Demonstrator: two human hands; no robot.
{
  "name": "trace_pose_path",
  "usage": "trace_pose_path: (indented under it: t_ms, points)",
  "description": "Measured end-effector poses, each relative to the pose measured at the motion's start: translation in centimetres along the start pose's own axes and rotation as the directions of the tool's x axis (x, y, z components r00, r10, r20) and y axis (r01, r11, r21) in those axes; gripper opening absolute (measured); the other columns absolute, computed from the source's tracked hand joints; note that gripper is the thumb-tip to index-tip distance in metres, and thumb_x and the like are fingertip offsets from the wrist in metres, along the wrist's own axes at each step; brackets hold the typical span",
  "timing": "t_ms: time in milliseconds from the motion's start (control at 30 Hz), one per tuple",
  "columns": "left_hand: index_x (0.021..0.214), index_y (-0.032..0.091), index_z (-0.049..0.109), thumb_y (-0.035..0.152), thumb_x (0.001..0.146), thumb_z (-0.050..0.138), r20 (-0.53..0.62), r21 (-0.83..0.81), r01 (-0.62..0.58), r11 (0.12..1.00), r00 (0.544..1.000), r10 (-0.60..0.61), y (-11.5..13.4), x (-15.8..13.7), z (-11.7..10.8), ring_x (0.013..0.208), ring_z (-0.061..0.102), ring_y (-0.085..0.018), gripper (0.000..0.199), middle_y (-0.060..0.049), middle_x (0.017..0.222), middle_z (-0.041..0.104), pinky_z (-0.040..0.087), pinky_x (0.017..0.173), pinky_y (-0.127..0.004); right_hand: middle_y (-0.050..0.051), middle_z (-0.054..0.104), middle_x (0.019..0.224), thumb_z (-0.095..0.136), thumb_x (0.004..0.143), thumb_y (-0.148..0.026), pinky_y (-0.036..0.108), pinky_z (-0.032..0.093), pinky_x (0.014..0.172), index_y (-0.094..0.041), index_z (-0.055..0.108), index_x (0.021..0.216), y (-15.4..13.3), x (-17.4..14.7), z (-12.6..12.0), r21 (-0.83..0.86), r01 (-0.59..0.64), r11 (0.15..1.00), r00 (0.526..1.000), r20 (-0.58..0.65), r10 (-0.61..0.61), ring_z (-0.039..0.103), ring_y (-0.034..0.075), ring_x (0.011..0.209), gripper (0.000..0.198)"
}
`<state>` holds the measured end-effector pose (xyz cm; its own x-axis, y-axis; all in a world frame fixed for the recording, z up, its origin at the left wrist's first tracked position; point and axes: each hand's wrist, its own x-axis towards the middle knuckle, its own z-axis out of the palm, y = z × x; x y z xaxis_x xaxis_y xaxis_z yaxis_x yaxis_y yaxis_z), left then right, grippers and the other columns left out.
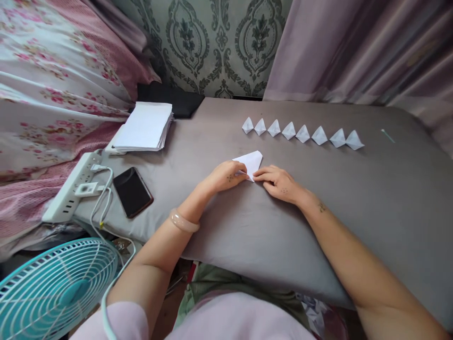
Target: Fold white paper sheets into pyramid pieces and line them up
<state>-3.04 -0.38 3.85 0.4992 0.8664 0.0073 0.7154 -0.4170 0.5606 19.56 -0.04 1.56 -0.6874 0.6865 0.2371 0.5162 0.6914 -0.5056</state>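
A partly folded piece of white paper (252,162) lies on the grey cloth-covered table in front of me. My left hand (229,175) covers its left side, with thumb and fingers closed on the paper's near edge. At the lower right corner, the fingertips of my right hand (279,183) press together on the paper. Part of the sheet is hidden beneath my left fingers. Beyond my hands, several folded white paper shapes (288,131) with pointed tops stand in a slanting row.
A stack of white paper (144,126) sits at the back left, by a black flat item (173,98). Nearer are a dark phone (133,191), a white power strip (72,189) with cables, and a turquoise fan (67,288). A thin pale stick (388,136) lies far right.
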Motion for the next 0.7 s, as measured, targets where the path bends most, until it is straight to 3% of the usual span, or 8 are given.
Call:
trace_pose_path:
  t_ms: [167,433,700]
  points:
    - [0.092,0.017,0.071,0.039,0.083,0.056,0.0,-0.019,0.158,0.987,0.988,-0.158,0.0,0.8,0.2,0.065,0.056,-0.015,0.028,-0.004,0.072,0.065,0.041,0.063,-0.026,0.002,0.069,0.115,0.043,0.08,-0.008,0.041,0.046,0.095,-0.027,0.073,0.106,0.6,-0.3,0.4,0.027,0.021,0.999,1.0,-0.003,-0.02,0.059,0.02,0.103,0.044]
    - [0.084,0.017,0.069,0.031,0.08,0.06,-0.069,-0.071,0.257,0.964,0.963,-0.262,0.8,1.0,1.1,0.065,0.052,-0.015,0.018,-0.001,0.068,0.06,0.038,0.063,-0.025,0.003,0.069,0.115,0.042,0.08,-0.007,0.042,0.046,0.095,-0.026,0.072,0.108,0.8,-0.4,0.4,0.049,0.046,0.998,0.999,-0.006,-0.046,0.059,0.021,0.102,0.045]
    - [0.085,0.018,0.069,0.027,0.08,0.062,-0.079,-0.105,0.369,0.923,0.922,-0.378,1.7,1.0,1.3,0.068,0.054,-0.016,0.012,0.002,0.058,0.054,0.037,0.087,-0.036,0.002,0.068,0.116,0.042,0.081,-0.007,0.04,0.046,0.094,-0.025,0.07,0.11,1.0,-0.5,0.5,0.048,0.045,0.998,0.999,0.002,-0.045,0.058,0.02,0.101,0.044]
